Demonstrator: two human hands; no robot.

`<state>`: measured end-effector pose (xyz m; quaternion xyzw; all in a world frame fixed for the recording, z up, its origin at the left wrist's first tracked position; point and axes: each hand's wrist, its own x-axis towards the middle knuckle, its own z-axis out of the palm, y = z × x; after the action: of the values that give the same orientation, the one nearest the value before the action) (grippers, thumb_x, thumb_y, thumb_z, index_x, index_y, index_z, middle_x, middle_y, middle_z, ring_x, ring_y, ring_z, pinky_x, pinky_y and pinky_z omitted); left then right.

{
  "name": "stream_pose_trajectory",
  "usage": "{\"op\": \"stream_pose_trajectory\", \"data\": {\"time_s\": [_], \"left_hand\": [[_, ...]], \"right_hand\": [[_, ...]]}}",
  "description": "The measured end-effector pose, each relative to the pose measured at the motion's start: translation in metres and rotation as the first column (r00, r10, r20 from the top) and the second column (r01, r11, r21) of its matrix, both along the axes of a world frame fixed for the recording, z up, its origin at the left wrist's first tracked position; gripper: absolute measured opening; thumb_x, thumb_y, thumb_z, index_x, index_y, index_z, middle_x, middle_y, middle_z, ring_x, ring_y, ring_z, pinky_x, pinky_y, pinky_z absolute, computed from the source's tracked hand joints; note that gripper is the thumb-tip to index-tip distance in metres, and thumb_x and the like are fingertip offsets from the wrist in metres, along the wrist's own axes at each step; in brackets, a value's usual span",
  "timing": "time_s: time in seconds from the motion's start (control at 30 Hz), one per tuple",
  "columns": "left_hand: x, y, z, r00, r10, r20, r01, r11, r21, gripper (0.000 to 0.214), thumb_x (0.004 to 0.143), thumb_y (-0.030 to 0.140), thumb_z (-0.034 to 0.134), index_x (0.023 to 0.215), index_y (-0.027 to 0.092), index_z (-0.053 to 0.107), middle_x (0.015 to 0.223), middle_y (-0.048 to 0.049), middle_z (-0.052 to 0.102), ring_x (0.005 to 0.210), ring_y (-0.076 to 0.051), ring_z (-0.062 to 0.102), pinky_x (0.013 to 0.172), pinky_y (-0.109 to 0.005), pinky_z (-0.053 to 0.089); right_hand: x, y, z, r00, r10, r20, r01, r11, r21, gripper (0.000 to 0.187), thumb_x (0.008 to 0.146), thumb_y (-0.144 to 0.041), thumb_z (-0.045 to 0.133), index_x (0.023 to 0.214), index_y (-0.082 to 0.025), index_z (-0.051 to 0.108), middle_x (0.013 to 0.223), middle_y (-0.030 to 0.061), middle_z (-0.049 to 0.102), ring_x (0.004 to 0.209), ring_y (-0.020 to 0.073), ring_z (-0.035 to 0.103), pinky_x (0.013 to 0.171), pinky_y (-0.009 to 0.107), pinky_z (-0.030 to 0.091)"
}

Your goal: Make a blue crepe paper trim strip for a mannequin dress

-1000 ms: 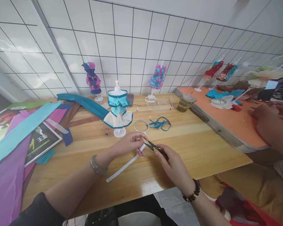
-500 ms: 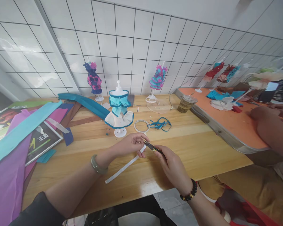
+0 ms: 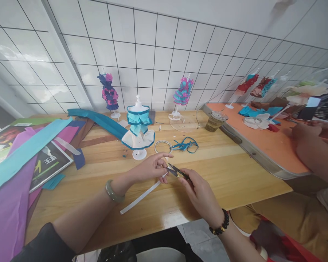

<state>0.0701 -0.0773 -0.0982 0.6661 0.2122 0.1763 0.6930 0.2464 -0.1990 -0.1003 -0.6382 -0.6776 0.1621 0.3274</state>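
Well inside table [image 3: 235,171] edge: snips [image 3: 176,171], strip [image 3: 142,196]

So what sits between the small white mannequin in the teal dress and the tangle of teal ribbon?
A thin white ring lies flat on the wooden table there, in the head view.

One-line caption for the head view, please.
Left hand pinches a white strip while the right hand holds small snips at its end, near a teal-dressed mini mannequin on a wooden table.
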Motion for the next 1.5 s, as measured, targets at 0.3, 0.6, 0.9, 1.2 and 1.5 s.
{"op": "stream_pose_trajectory", "data": {"time_s": [0.3, 0.6, 0.9, 1.2, 1.5], "left_hand": [[0.002, 0.0, 0.001, 0.999, -0.023, -0.035, 0.023, 1.0, -0.003, 0.029, 0.079, 0.029, 0.055, 0.104, 0.014, 0.054, 0.075, -0.0037, 0.061, 0.063, -0.017, 0.066, 0.059, -0.029, 0.055], [0.001, -0.001, 0.005, 0.998, -0.013, -0.065, 0.015, 0.999, 0.033, 0.029, 0.08, 0.035, 0.056, 0.098, 0.013, 0.056, 0.072, -0.0038, 0.062, 0.06, -0.016, 0.066, 0.057, -0.028, 0.054], [0.001, -0.001, 0.001, 0.996, 0.014, -0.083, -0.01, 0.999, 0.04, 0.03, 0.079, 0.038, 0.056, 0.097, 0.013, 0.057, 0.069, -0.0047, 0.063, 0.06, -0.017, 0.067, 0.055, -0.026, 0.053], [0.001, 0.002, 0.0, 0.998, 0.022, -0.06, -0.022, 1.0, 0.002, 0.038, 0.078, 0.032, 0.057, 0.111, 0.013, 0.055, 0.07, -0.0024, 0.061, 0.059, -0.017, 0.067, 0.054, -0.027, 0.054], [-0.002, 0.001, 0.002, 1.0, 0.013, -0.017, -0.013, 1.0, -0.012, 0.067, 0.081, 0.026, 0.054, 0.141, 0.023, 0.023, 0.075, -0.0023, 0.06, 0.06, -0.016, 0.067, 0.055, -0.029, 0.054]], "right_hand": [[0.003, -0.001, 0.0, 1.0, -0.002, -0.015, 0.002, 1.0, 0.011, 0.027, 0.092, -0.036, 0.04, 0.109, -0.019, 0.052, 0.1, 0.0093, 0.062, 0.09, 0.0196, 0.058, 0.079, 0.035, 0.047], [0.003, 0.001, -0.004, 0.999, -0.021, -0.03, 0.022, 0.999, 0.035, 0.027, 0.091, -0.035, 0.038, 0.105, -0.019, 0.055, 0.101, 0.0092, 0.064, 0.094, 0.0203, 0.06, 0.081, 0.034, 0.048], [0.003, 0.002, -0.01, 0.997, -0.045, -0.065, 0.048, 0.998, 0.047, 0.025, 0.091, -0.034, 0.039, 0.103, -0.019, 0.056, 0.099, 0.0082, 0.065, 0.092, 0.0197, 0.061, 0.08, 0.033, 0.049], [0.005, 0.0, -0.008, 0.998, -0.013, -0.062, 0.015, 0.999, 0.038, 0.027, 0.09, -0.035, 0.042, 0.107, -0.019, 0.054, 0.103, 0.0089, 0.063, 0.095, 0.0195, 0.059, 0.081, 0.033, 0.049], [0.01, 0.0, -0.013, 0.981, -0.086, -0.176, 0.103, 0.99, 0.092, 0.03, 0.088, -0.038, 0.045, 0.11, -0.019, 0.055, 0.104, 0.0098, 0.064, 0.094, 0.0203, 0.061, 0.08, 0.034, 0.051]]}}
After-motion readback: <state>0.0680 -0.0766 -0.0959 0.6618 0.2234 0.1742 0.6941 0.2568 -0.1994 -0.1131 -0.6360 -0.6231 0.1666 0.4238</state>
